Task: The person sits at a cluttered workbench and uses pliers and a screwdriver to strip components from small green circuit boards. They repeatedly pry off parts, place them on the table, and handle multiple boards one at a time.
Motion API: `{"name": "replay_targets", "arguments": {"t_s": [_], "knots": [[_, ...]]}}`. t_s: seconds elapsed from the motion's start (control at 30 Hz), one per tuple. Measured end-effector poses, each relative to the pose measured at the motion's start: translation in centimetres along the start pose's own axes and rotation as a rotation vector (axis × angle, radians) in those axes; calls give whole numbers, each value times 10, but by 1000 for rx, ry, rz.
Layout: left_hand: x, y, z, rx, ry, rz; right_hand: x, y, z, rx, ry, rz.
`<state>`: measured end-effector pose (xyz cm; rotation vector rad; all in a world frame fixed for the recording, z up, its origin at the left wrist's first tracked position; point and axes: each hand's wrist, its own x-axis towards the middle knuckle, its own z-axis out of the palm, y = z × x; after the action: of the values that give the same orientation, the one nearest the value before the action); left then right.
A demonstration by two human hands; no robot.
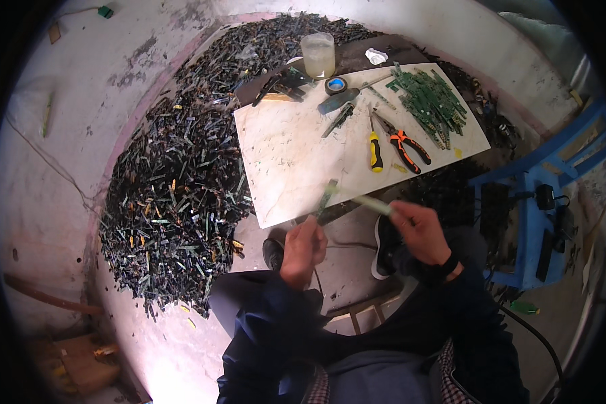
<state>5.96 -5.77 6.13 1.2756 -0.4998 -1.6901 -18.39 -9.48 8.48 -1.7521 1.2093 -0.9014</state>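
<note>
Below the front edge of the white board, my left hand [304, 248] is closed on a narrow green circuit board strip [326, 196], which points up and away. My right hand [419, 231], with a dark band at the wrist, grips a pale brush-like stick [367, 201]. The stick's far end is blurred and meets or overlaps the upper end of the strip; contact cannot be made out. On the white board [279, 161] lie a yellow-black screwdriver [375, 153], orange-black pliers [404, 145] and a pile of green circuit board strips [429, 104].
A clear plastic cup [318, 57] of cloudy liquid stands behind a blue-black tape roll [335, 85] and a dark-handled screwdriver [340, 100]. A big heap of dark strips [175, 215] covers the floor at left. A blue chair [528, 229] stands to the right.
</note>
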Motion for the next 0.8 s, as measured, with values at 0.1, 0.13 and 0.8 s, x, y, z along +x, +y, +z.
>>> {"name": "replay_targets", "arguments": {"t_s": [0.1, 0.13, 0.8], "knots": [[1, -2, -2, 15, 11, -2, -2, 0, 1, -34, -51, 72], [0, -1, -1, 19, 6, 7, 1, 4, 0, -72, 53, 105], [-13, -10, 33, 60, -420, -158, 14, -27, 58, 852, -123, 377]]}}
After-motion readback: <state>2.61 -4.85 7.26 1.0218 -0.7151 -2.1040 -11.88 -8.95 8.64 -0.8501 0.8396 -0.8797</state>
